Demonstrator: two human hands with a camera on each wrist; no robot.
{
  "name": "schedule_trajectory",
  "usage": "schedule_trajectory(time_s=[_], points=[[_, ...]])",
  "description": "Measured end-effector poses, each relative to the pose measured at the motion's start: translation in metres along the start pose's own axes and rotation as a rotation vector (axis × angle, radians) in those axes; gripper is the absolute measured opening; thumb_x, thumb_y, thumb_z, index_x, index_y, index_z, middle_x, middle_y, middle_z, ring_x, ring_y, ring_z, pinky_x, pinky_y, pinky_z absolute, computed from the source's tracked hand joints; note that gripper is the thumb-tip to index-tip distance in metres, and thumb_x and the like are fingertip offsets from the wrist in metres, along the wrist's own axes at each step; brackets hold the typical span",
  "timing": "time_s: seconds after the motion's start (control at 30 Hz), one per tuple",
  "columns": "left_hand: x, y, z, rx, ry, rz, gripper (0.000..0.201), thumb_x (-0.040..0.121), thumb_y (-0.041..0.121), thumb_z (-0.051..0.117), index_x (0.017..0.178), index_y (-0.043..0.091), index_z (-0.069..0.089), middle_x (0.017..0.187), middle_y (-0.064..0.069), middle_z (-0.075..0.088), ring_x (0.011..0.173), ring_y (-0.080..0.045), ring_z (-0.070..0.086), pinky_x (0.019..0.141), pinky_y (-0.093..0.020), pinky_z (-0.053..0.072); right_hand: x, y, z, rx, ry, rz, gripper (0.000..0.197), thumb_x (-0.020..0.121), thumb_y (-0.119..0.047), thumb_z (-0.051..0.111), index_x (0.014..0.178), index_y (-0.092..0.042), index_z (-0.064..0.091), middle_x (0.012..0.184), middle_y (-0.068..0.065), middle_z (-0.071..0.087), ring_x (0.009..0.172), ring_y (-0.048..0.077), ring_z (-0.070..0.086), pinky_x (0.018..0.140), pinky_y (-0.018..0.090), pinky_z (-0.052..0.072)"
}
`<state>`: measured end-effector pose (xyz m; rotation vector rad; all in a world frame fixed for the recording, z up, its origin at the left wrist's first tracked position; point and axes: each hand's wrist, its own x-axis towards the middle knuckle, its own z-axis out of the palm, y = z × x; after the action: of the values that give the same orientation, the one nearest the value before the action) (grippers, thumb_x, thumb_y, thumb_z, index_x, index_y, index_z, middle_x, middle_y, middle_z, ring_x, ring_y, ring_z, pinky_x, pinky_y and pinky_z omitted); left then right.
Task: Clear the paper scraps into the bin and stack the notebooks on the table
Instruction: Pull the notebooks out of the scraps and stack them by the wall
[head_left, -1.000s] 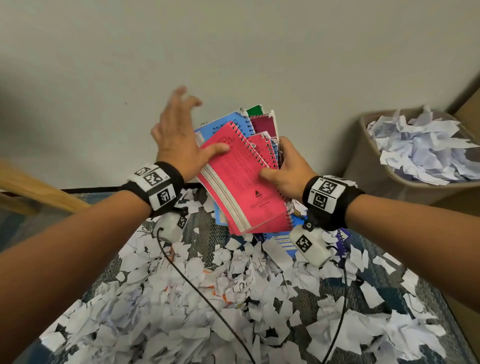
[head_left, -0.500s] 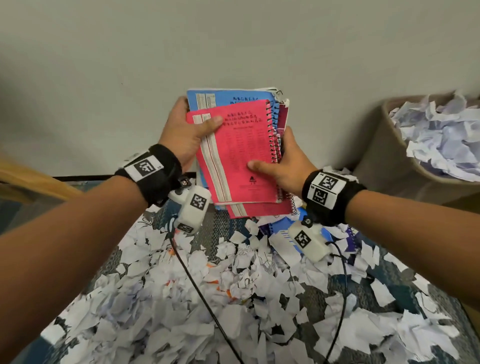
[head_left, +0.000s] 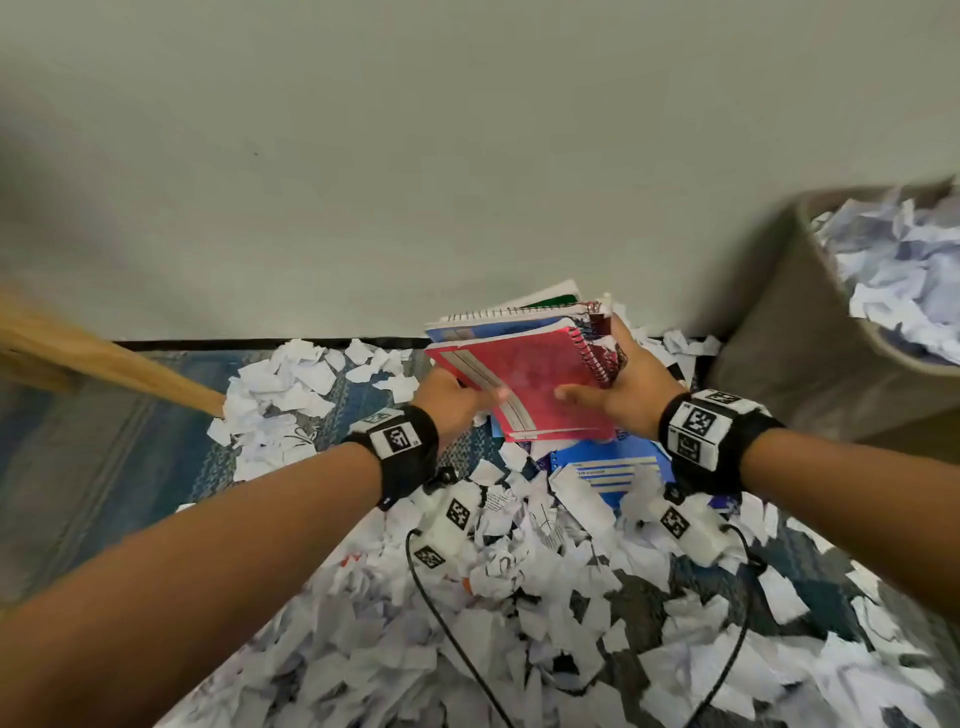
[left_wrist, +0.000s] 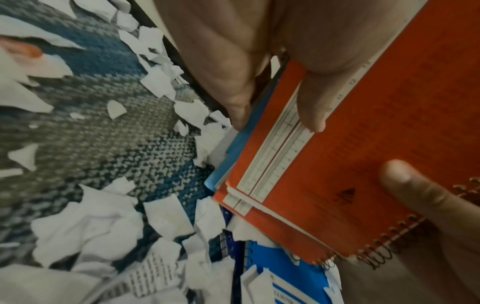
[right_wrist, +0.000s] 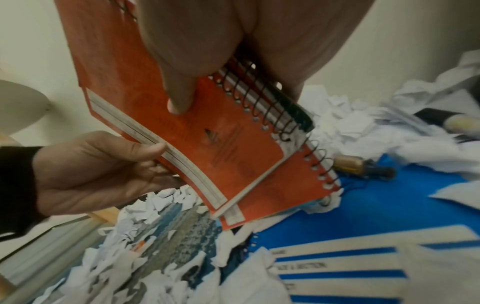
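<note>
Squaring a bundle of notebooks (head_left: 524, 382) in the air, left hand (head_left: 452, 402) pinches its open edge and right hand (head_left: 621, 387) clamps the spiral side. Below it, a blue notebook (head_left: 605, 475) lies among paper scraps (head_left: 363, 623). Next, I judge, comes setting the bundle down; the bin (head_left: 810, 332) crowds its right, with freer room left.

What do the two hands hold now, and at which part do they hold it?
Both hold one bundle of notebooks. The left hand grips its open-page edge, thumb on the red cover; the right hand grips the spiral-bound edge, thumb on the same cover.
</note>
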<state>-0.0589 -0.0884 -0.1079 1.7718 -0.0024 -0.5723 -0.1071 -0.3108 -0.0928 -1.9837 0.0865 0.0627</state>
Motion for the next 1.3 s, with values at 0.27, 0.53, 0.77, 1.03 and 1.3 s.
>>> schedule_trajectory(time_s=[0.27, 0.53, 0.77, 1.03, 1.3], points=[[0.036, -0.012, -0.039, 0.259, -0.046, 0.046, 0.055, 0.078, 0.011, 0.070, 0.130, 0.019, 0.051, 0.131, -0.003, 0.056, 0.119, -0.023, 0.053, 0.100, -0.043, 0.046, 0.028, -0.011, -0.012, -0.024, 0.002, 0.031, 0.053, 0.067, -0.017, 0.088, 0.103, -0.042, 0.059, 0.098, -0.012, 0.073, 0.092, 0.011, 0.070, 0.093, 0.044, 0.053], [0.059, -0.058, -0.235, 1.036, 0.577, -0.159, 0.050, 0.086, 0.038, 0.055, 0.134, 0.020, 0.051, 0.142, -0.014, 0.043, 0.128, -0.037, 0.042, 0.105, -0.049, 0.038, 0.058, -0.046, -0.023, 0.173, 0.070, -0.061, 0.055, 0.072, -0.003, 0.081, 0.122, -0.014, 0.062, 0.105, -0.005, 0.074, 0.096, 0.014, 0.071, 0.081, 0.026, 0.058], [0.079, -0.085, -0.239, 1.246, 0.266, -0.425, 0.081, 0.086, 0.072, 0.037, 0.152, 0.033, 0.010, 0.160, -0.009, 0.005, 0.144, -0.041, 0.009, 0.114, -0.058, 0.006, 0.060, -0.036, 0.001, 0.194, 0.039, -0.028, 0.054, 0.069, -0.007, 0.081, 0.119, -0.014, 0.064, 0.105, -0.002, 0.074, 0.095, 0.017, 0.071, 0.085, 0.036, 0.058], [0.044, -0.106, -0.122, 1.156, 0.208, -0.155, 0.064, 0.090, 0.052, 0.041, 0.147, 0.030, 0.023, 0.159, -0.006, 0.008, 0.144, -0.036, 0.006, 0.113, -0.058, 0.017, 0.072, -0.036, 0.025, 0.196, 0.004, -0.044, 0.053, 0.071, -0.005, 0.081, 0.120, -0.011, 0.062, 0.106, -0.003, 0.074, 0.095, 0.015, 0.071, 0.084, 0.031, 0.058], [0.046, -0.058, -0.127, 1.056, 0.351, 0.014, 0.052, 0.084, 0.056, 0.037, 0.134, 0.041, 0.037, 0.139, -0.002, 0.047, 0.125, -0.027, 0.045, 0.103, -0.055, 0.026, 0.076, -0.042, 0.042, 0.200, -0.007, -0.036, 0.058, 0.070, -0.006, 0.082, 0.123, -0.012, 0.058, 0.110, -0.002, 0.072, 0.099, 0.015, 0.070, 0.087, 0.036, 0.057]])
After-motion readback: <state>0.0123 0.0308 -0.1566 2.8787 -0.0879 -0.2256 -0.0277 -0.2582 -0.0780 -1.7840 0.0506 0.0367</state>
